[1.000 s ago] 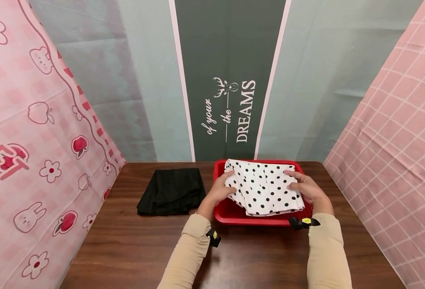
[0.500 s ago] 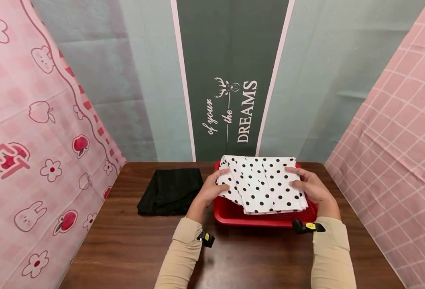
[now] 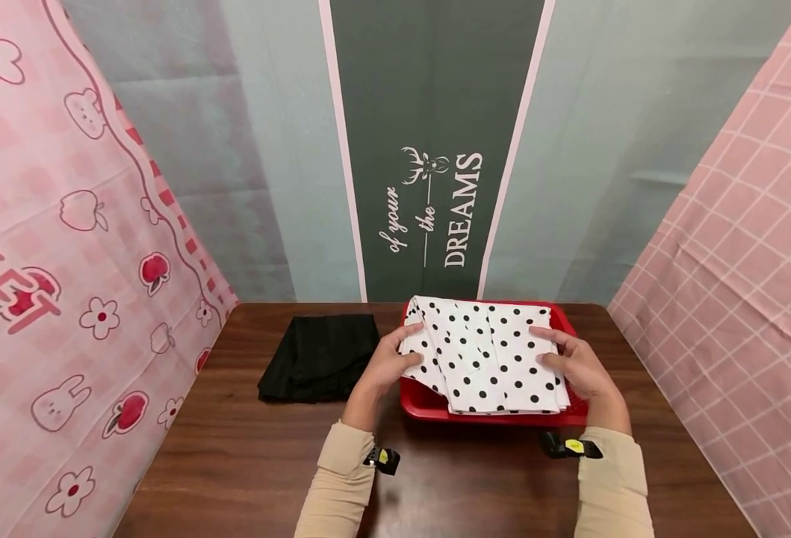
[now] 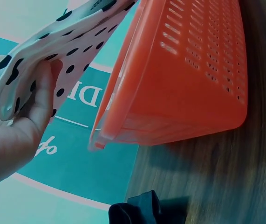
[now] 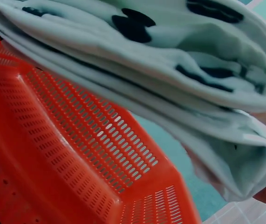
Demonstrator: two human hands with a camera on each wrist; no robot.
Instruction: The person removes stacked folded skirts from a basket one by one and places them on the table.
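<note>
A folded white cloth with black polka dots (image 3: 482, 359) is held flat over a red plastic basket (image 3: 429, 412). My left hand (image 3: 385, 364) pinches its left edge, thumb on top. On the opposite edge, my right hand (image 3: 583, 368) grips the folded layers. In the left wrist view, the left hand (image 4: 18, 135) has fingers beneath the cloth (image 4: 70, 58), above the basket's rim. The right wrist view shows several stacked layers of the cloth (image 5: 137, 70) over the perforated basket (image 5: 72, 140), which looks bare inside where visible; the right hand is mostly hidden behind the fabric.
A folded black cloth (image 3: 328, 359) lies on the brown wooden table (image 3: 247, 456), left of the basket. Fabric hangings stand behind the table and on both sides, pink at left (image 3: 99, 261) and pink checked at right (image 3: 724, 284).
Both hands first lifted the polka-dot cloth a little and shifted left, the left hand more, then lowered slightly toward me. The black cloth stayed where it was.
</note>
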